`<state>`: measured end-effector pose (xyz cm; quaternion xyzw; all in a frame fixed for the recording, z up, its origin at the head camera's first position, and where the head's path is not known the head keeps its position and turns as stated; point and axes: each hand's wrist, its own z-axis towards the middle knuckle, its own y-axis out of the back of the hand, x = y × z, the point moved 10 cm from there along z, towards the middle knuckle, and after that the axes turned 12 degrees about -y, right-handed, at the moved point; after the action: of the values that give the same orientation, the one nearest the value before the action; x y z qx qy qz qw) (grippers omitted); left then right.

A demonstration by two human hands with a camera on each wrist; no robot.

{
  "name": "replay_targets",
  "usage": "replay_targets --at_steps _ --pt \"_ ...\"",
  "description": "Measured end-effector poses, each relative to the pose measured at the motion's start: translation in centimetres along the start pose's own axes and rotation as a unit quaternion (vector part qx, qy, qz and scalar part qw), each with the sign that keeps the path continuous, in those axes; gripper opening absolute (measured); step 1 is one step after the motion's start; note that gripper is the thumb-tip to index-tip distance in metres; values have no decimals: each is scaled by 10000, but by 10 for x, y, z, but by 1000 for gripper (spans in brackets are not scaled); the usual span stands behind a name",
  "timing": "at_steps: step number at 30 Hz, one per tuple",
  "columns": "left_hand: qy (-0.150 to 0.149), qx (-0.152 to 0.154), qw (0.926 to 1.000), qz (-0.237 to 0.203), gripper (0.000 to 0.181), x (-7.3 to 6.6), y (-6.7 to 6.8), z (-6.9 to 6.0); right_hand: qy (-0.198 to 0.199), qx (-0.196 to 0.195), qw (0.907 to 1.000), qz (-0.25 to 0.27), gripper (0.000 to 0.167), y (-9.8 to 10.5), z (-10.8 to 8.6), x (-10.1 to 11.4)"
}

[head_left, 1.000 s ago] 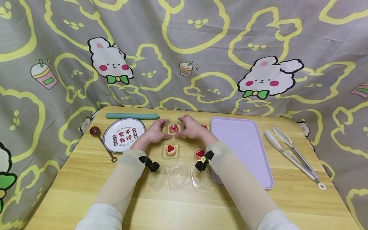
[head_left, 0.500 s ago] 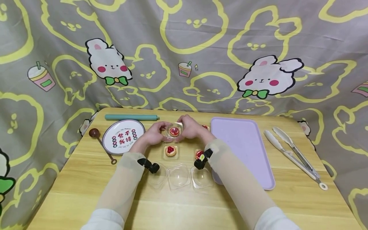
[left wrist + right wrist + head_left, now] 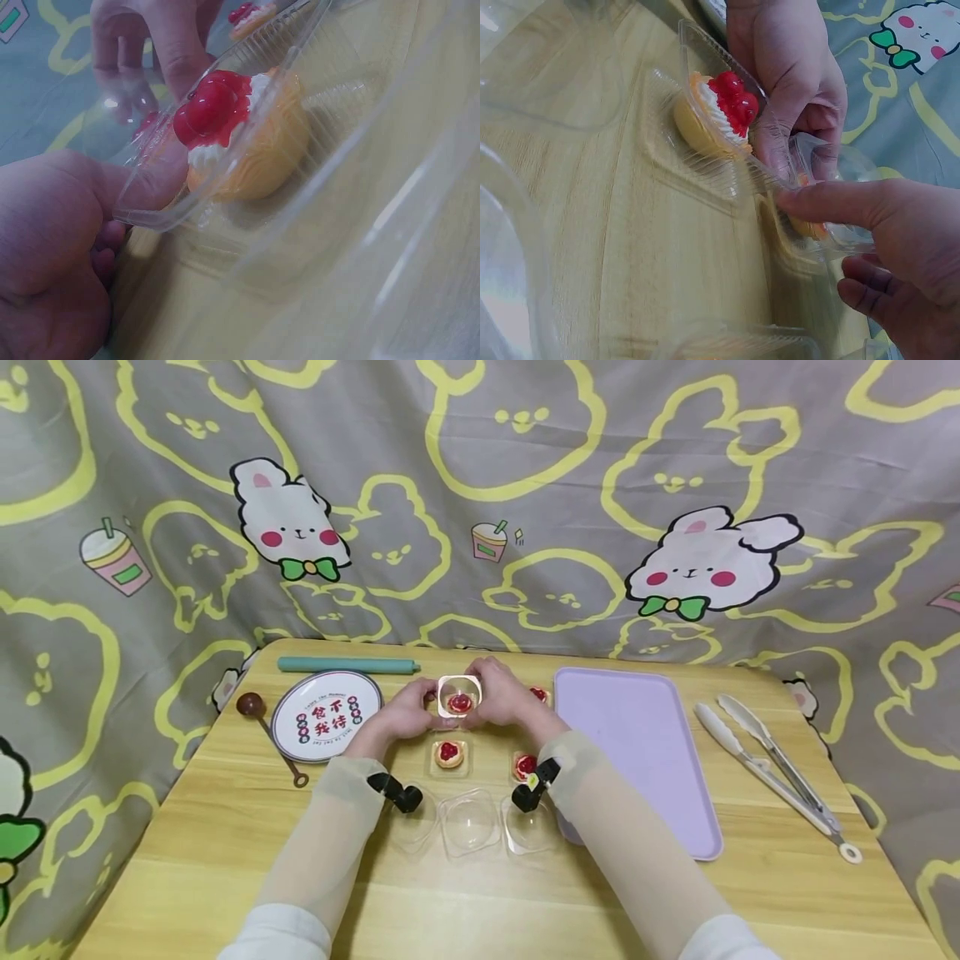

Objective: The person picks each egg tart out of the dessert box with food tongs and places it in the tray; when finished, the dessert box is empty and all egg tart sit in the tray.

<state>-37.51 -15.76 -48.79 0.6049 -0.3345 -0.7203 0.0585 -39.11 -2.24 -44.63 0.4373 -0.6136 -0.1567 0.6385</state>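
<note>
At the back centre, the left hand (image 3: 408, 710) and right hand (image 3: 501, 695) pinch a clear plastic lid (image 3: 459, 682) from either side. The domed lid tilts over a red-topped tart (image 3: 460, 703) in its clear base. In the right wrist view, the thumb of the right hand (image 3: 900, 240) lies along the lid's near edge, facing the left hand (image 3: 795, 67); part of that tart (image 3: 806, 221) shows behind. A nearer tart (image 3: 240, 135) in a clear container stands untouched in front. How firmly the fingers hold the base is hidden.
More tarts (image 3: 525, 766) (image 3: 537, 694) sit at the right. Clear lids (image 3: 470, 822) lie nearer the person. A plate (image 3: 326, 717), brown spoon (image 3: 251, 704) and green roller (image 3: 348, 665) are left; a purple tray (image 3: 637, 760) and tongs (image 3: 780, 777) are right.
Between the hands, the lid has come up off its flatter position and tilted more upright. The hands have stayed in nearly the same place, and the other objects have not moved.
</note>
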Motion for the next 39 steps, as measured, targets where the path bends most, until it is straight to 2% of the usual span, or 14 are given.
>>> replay_targets --at_steps 9,17,24,27,35,39 --pt "10 113 9999 -95 72 0 -1 0 -73 66 10000 -14 88 3 -3 -2" --pt "-78 62 9997 -227 74 -5 -2 2 -178 88 9991 385 90 20 -13 -5" --pt "-53 -44 9994 -350 78 2 1 1 -107 -1 9981 602 92 36 -25 -7" --pt "-105 -132 9989 -438 80 -1 5 -2 -51 -103 9981 607 89 46 -37 -4" --pt "-227 -504 9968 -580 77 -28 25 -21 265 -354 9956 822 86 68 -72 4" --pt "-634 -645 9941 -602 66 -54 30 -32 524 -367 9926 1034 85 73 -90 13"
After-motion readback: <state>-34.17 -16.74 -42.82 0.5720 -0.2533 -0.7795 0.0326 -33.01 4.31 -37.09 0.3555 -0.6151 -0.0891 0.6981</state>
